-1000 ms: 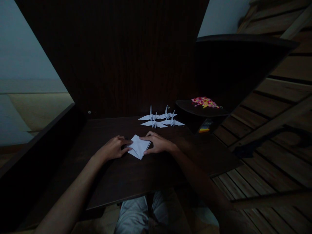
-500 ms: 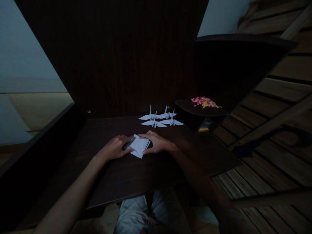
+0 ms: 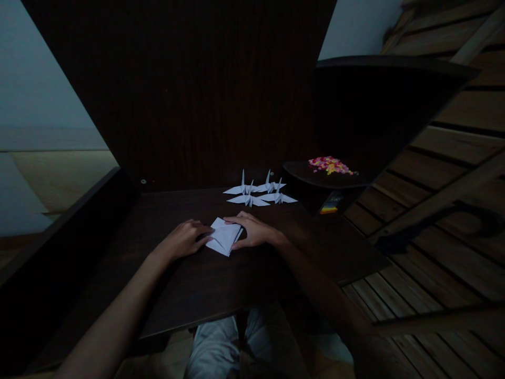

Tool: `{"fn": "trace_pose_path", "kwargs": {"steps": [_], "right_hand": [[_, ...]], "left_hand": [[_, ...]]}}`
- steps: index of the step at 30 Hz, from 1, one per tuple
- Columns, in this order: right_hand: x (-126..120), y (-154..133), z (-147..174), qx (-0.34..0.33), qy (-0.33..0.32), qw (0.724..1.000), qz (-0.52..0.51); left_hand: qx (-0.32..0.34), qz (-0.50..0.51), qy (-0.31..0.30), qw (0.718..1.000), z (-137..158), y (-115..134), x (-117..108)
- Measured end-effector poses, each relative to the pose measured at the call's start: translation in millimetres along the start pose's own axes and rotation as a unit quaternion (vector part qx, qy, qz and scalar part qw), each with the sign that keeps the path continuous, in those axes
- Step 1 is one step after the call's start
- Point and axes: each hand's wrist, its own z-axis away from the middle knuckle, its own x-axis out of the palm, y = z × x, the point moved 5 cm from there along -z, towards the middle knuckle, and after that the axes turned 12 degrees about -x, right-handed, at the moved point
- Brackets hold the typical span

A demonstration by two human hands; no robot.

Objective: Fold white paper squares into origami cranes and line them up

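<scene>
A white folded paper square [image 3: 223, 237] lies flat on the dark desk, turned like a diamond, with several layers showing along its right edge. My right hand [image 3: 252, 231] grips its right side, fingers on the upper edge and thumb at the lower right. At the left corner, my left hand [image 3: 187, 239] has its index finger and thumb drawn close together on the paper. Just behind stand several white paper cranes, among them a front left crane [image 3: 248, 200] and a front right crane [image 3: 279, 198].
Small pink, red and yellow pieces [image 3: 330, 165] are heaped on a low corner shelf [image 3: 300, 171] at the right. Under that shelf is a small box with a rainbow-coloured edge [image 3: 329, 205]. A dark side panel [image 3: 59, 223] bounds the desk [image 3: 177, 300] on the left.
My left thumb and fingers have drawn back left and closer together at the paper's left corner, baring more of its surface. My right hand and the cranes have stayed put.
</scene>
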Motion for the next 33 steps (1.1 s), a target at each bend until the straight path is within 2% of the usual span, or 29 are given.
{"fn": "trace_pose_path", "kwargs": {"steps": [5, 15, 22, 25, 33], "right_hand": [[-2, -3, 0, -0.011, 0.004, 1.0, 0.001], [1, 3, -1, 0.001, 0.0, 1.0, -0.005], [4, 8, -2, 0.011, 0.008, 1.0, -0.018], [4, 11, -2, 0.022, 0.008, 1.0, -0.019], [-2, 2, -3, 0.026, 0.006, 0.999, -0.024]], "left_hand": [[-0.007, 0.011, 0.0, 1.0, 1, -1, -1], [-0.018, -0.029, 0.01, 0.999, 1, 1, 0], [0.047, -0.088, 0.007, 0.995, -2, 7, 4], [0.062, -0.076, 0.007, 0.995, -2, 7, 5], [-0.01, 0.009, -0.012, 1.0, -1, 6, 1]]}}
